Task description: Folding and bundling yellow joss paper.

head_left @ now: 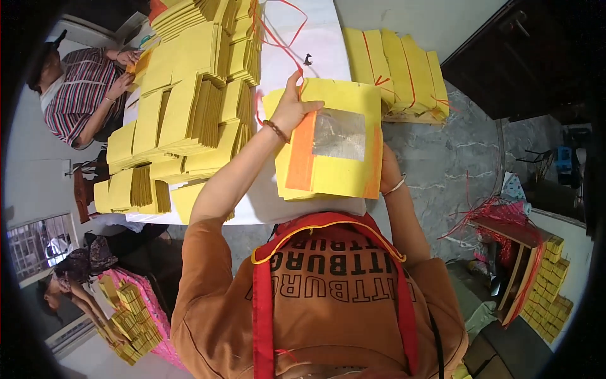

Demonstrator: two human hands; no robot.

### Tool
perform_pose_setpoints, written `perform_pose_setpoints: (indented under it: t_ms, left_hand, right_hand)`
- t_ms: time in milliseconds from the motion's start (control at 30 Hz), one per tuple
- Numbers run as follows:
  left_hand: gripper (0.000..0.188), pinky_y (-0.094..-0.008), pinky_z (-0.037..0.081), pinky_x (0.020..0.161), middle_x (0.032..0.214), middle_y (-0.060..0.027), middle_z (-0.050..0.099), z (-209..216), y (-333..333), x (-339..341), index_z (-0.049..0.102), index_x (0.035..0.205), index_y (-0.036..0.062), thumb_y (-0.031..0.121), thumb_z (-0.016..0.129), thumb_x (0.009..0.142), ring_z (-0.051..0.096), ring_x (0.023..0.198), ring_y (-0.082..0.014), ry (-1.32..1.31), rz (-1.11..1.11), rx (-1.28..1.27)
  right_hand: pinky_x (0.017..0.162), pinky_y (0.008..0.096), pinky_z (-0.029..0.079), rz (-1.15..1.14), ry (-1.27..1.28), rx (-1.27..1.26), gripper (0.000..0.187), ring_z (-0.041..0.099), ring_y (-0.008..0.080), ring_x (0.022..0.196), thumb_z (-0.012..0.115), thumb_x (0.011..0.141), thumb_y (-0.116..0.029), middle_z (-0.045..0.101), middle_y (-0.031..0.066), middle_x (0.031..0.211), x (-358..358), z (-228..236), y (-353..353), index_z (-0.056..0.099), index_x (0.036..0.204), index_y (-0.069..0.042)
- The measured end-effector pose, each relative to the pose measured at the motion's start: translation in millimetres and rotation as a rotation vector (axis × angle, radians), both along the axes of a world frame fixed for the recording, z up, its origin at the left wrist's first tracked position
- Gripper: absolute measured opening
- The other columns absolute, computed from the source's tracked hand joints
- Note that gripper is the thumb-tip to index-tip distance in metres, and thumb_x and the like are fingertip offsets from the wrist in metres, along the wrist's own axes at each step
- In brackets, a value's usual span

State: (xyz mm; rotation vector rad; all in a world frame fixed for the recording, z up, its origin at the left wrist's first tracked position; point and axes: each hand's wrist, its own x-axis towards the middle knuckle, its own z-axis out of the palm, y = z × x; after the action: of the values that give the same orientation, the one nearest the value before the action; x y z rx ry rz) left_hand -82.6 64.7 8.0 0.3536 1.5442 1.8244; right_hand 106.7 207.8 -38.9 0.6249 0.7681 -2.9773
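A thick stack of yellow paper [328, 177] is tilted up over the near end of the white table, in front of my chest. Its top sheet carries orange strips at both sides and a silvery square [339, 134] in the middle. My left hand [294, 108] grips the stack's far left corner, thumb stretched across the top sheet. By its fingertips runs a red plastic string [287, 47], trailing over the table's far part; I cannot tell whether the hand pinches it. At the right edge, my right hand [390, 170] holds the stack, its fingers hidden behind the paper.
Tall piles of yellow paper [183, 107] crowd the table's left half. Tied yellow bundles [398, 69] stand beyond its right edge. A person in stripes [82, 95] handles orange paper at left; another person [76, 284] bends over yellow bundles. A wooden shelf [514, 271] with red string stands right.
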Motion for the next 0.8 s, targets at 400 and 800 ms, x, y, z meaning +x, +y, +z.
perform_pose_setpoints:
  t_ms: [400,800]
  left_hand:
    - [0.087,-0.0263,0.048,0.073,0.103,-0.0120,0.055,-6.6,5.1,-0.1,0.009,0.139,0.0112,-0.014,0.059,0.073,0.057,0.083,-0.0162,0.374,-0.016,-0.084]
    - [0.046,-0.0314,0.045,0.052,0.068,-0.0095,0.061,12.1,4.2,-60.6,0.039,0.128,0.0160,0.012,0.053,0.085,0.056,0.054,-0.0157,0.521,0.012,-0.476]
  right_hand:
    - [0.084,0.0313,0.047,-0.111,-0.058,-0.123,0.039,0.058,0.0195,0.093,0.042,0.092,-0.034,0.058,0.0077,0.108,-9.9,26.4,-1.7,0.051,0.117,-0.004]
    - [0.085,0.0324,0.047,0.015,-0.004,0.047,0.036,0.058,0.0201,0.097,0.049,0.090,-0.018,0.057,0.0099,0.111,-6.3,7.9,1.5,0.044,0.121,0.000]
